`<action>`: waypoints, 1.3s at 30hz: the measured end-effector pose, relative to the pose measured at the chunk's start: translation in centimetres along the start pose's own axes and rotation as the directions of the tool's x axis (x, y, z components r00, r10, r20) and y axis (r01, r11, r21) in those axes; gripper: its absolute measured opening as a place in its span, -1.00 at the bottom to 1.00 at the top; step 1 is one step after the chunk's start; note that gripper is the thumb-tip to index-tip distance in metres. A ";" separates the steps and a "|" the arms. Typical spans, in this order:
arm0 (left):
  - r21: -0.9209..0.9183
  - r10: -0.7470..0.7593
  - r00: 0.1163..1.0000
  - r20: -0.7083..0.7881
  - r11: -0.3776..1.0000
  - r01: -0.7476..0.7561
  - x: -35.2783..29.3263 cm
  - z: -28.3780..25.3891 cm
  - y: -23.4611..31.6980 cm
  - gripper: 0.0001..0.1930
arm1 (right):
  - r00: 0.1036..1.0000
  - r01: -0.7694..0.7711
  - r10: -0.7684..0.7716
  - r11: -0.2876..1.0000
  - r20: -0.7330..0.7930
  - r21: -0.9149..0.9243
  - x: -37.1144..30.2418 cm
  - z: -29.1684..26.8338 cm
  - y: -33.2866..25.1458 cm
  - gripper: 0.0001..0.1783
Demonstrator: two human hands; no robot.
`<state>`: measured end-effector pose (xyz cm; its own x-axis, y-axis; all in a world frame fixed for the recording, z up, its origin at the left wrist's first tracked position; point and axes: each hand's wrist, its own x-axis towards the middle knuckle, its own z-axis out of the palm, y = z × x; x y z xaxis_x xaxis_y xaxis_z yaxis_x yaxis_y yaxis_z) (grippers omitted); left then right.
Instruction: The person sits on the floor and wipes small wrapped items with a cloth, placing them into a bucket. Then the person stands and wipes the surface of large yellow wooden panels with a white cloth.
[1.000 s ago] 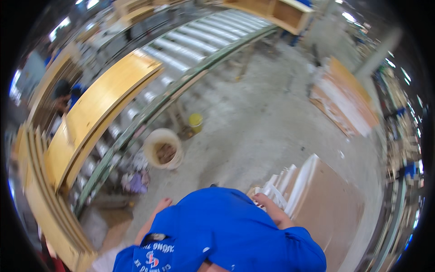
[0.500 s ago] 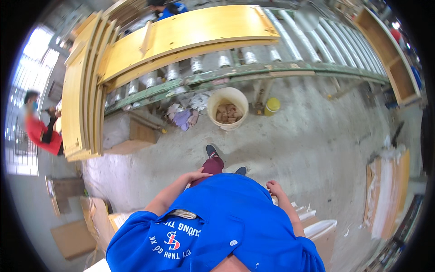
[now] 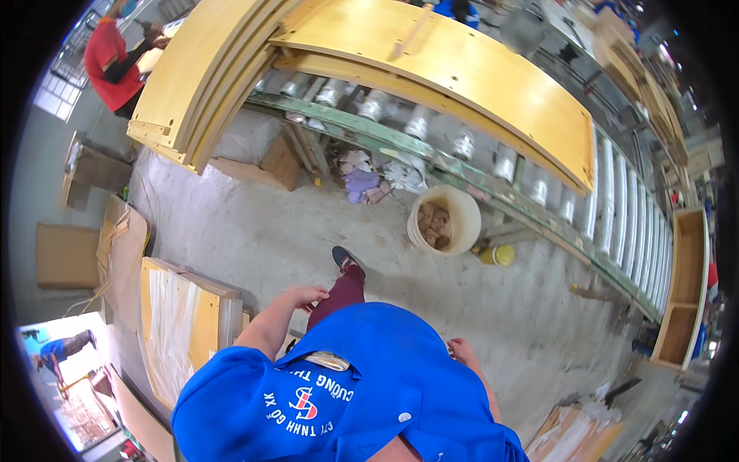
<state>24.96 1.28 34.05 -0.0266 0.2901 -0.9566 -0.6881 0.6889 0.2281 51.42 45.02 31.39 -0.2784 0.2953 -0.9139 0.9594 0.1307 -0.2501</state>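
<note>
My left hand (image 3: 309, 296) hangs beside my dark red trouser leg (image 3: 339, 296), its fingers loosely stretched out and nothing seen in them. On the other side of my blue shirt (image 3: 377, 362), my right hand (image 3: 462, 350) hangs low with its fingers curled in, and no object shows in it. Ahead of me, long yellow wooden panels (image 3: 493, 85) lie on a roller conveyor (image 3: 419, 122). More yellow panels (image 3: 204, 58) stand in a row at the conveyor's left end. Both hands are well apart from the panels.
On the floor by the conveyor stand a white bucket (image 3: 466, 223) with brown scraps and a small yellow bucket (image 3: 499, 256). Rags (image 3: 362, 183) lie nearby. Wrapped boards (image 3: 173, 316) are at left. A wooden box frame (image 3: 685, 285) stands right. A person in red (image 3: 112, 65) works far left.
My view has turned left: the conveyor, panels and buckets now sit farther right, and the wrapped boards at left have come into view. Both hands still hang at my sides.
</note>
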 end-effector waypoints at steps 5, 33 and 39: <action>0.278 0.096 0.919 -0.383 0.960 0.016 -1.0 -6.5 -2.5 -0.57 | 0.998 0.020 -0.010 0.990 0.066 -0.143 1.2 2.3 -12.7 -0.56; -0.619 -0.161 0.906 -0.391 0.774 -0.130 5.2 -2.5 -6.8 -0.25 | 0.690 0.713 -0.294 0.121 0.661 -0.690 11.4 10.2 -41.9 -0.60; -0.421 -0.011 0.851 -0.525 0.872 -0.248 13.3 4.7 -3.3 -0.08 | 0.732 0.677 -0.224 0.122 0.644 -0.726 14.8 13.4 -46.7 -0.61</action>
<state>30.30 6.01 21.44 -0.3955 -0.1098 -0.9119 -0.8991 0.2489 0.3600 3.13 30.60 25.29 -0.3889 -0.4227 -0.8186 -0.1043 0.9030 -0.4168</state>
